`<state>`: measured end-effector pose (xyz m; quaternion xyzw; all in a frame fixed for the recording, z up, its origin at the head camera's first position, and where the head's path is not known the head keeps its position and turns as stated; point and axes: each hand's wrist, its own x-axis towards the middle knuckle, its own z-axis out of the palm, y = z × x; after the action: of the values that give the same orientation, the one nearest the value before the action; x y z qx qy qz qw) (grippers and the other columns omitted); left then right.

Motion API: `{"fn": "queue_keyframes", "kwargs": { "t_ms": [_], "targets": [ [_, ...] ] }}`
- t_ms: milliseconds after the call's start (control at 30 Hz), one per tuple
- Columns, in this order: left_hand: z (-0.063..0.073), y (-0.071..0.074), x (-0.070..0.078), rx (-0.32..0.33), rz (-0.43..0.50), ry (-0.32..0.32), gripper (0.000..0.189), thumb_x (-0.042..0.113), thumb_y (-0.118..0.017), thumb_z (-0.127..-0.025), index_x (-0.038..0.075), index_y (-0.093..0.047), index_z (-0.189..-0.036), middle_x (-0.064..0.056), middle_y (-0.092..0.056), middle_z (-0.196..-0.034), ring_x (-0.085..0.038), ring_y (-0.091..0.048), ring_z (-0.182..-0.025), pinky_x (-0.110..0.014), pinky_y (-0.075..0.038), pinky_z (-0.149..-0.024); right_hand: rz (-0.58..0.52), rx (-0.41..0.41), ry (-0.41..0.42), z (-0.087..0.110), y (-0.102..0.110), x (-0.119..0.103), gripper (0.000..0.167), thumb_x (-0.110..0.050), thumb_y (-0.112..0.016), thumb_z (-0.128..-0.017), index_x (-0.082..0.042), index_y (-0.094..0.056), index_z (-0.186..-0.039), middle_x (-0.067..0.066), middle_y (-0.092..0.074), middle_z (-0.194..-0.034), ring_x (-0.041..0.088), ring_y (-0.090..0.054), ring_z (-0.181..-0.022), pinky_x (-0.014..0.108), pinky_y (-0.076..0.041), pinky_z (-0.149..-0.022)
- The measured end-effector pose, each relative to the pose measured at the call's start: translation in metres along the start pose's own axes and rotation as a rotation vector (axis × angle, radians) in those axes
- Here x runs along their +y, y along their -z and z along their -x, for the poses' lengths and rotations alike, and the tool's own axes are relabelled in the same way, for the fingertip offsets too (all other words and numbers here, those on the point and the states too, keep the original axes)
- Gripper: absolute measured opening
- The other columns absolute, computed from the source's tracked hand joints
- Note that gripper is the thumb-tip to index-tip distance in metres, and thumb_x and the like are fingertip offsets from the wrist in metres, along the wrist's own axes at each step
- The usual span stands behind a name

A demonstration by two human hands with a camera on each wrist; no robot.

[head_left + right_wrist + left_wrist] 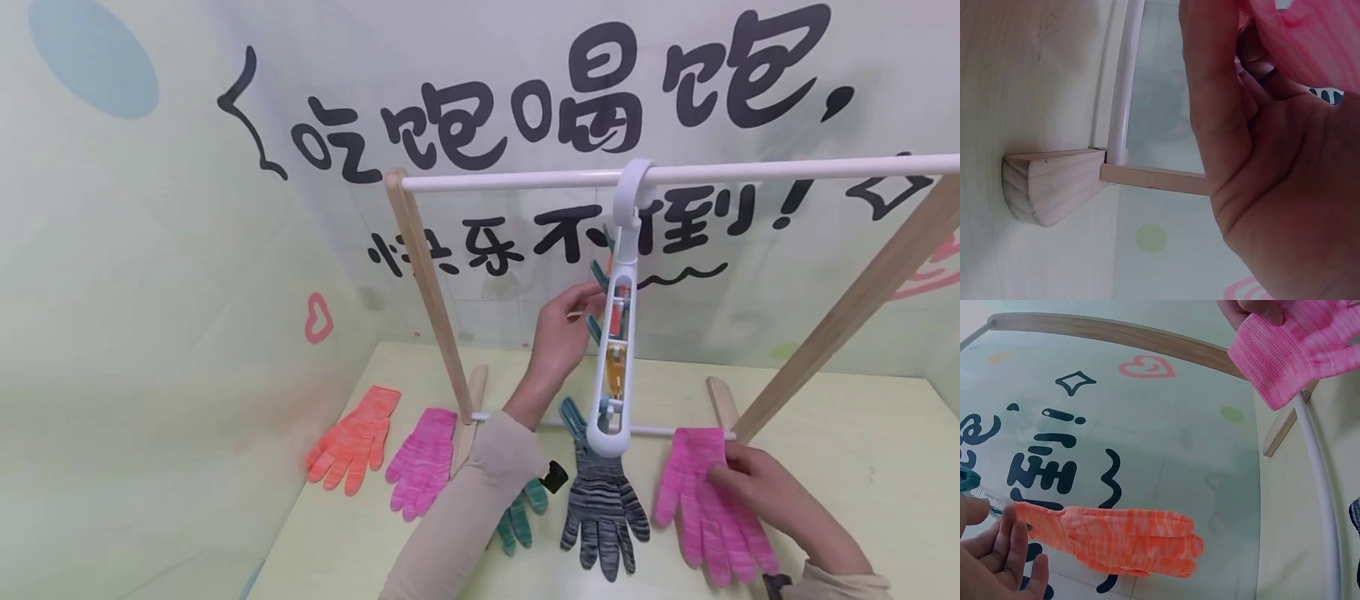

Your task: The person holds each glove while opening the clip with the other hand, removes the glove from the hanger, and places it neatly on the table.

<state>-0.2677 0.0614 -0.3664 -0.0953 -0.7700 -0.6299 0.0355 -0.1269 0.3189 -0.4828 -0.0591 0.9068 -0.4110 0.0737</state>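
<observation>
A white clip hanger (609, 417) hangs from the rail of a small rack, with teal clips (595, 329) along it. My left hand (561, 327) is raised at its far part, thumb and fingers pinching a clip (991, 499). An orange knit glove (1122, 540) hangs by its cuff there, mostly hidden in the head view. My right hand (765, 483) pinches a pink glove (701, 508) near its cuff, fingers dangling down. A grey-black striped glove (603, 500) hangs from the hanger's near teal clip (572, 417).
On the table (862, 467) at left lie another orange glove (356, 442) and another pink glove (423, 462). A green glove (516, 525) is partly hidden under my left forearm. The rack's wooden posts (431, 300) and white top rail (510, 181) frame the hanger; a printed backdrop stands behind.
</observation>
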Motion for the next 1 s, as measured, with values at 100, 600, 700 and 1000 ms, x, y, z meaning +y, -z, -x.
{"fn": "queue_keyframes", "kwargs": {
  "t_ms": [100,600,700,1000],
  "targets": [
    [0.0,0.001,-0.004,-0.006,-0.007,-0.011,0.028,0.029,-0.066,-0.103,0.018,-0.073,-0.127,0.001,-0.075,-0.116,-0.014,-0.067,-0.107,-0.032,-0.056,-0.099,0.002,-0.018,0.013,0.0,-0.002,0.004,0.018,-0.008,-0.057,-0.101,0.002,-0.071,-0.107,0.003,-0.065,-0.091,-0.003,-0.048,-0.077,0.022,-0.047,-0.067],
    [0.002,0.003,-0.012,-0.023,-0.024,-0.01,0.028,0.03,-0.065,-0.104,0.019,-0.074,-0.127,0.001,-0.073,-0.126,-0.006,-0.063,-0.102,-0.032,-0.056,-0.098,-0.065,-0.167,-0.028,-0.006,-0.004,0.016,0.022,-0.011,-0.051,-0.104,0.004,-0.067,-0.105,0.003,-0.058,-0.082,0.001,-0.047,-0.072,0.024,-0.044,-0.064],
    [0.001,0.003,-0.014,-0.025,-0.023,-0.009,0.028,0.031,-0.065,-0.103,0.02,-0.074,-0.128,0.001,-0.074,-0.123,-0.006,-0.063,-0.101,-0.032,-0.056,-0.097,-0.075,-0.176,-0.034,-0.007,-0.004,0.016,0.022,-0.011,-0.05,-0.104,0.005,-0.066,-0.105,0.003,-0.056,-0.081,0.002,-0.047,-0.071,0.024,-0.044,-0.064],
    [0.004,0.002,-0.015,-0.028,-0.009,0.018,0.028,0.031,-0.065,-0.103,0.022,-0.073,-0.129,0.003,-0.074,-0.122,-0.006,-0.063,-0.104,-0.033,-0.056,-0.099,-0.021,-0.207,-0.054,-0.008,-0.006,0.017,0.031,-0.013,-0.056,-0.102,0.011,-0.065,-0.12,0.011,-0.072,-0.101,0.003,-0.058,-0.083,0.024,-0.051,-0.071]
  ]
}}
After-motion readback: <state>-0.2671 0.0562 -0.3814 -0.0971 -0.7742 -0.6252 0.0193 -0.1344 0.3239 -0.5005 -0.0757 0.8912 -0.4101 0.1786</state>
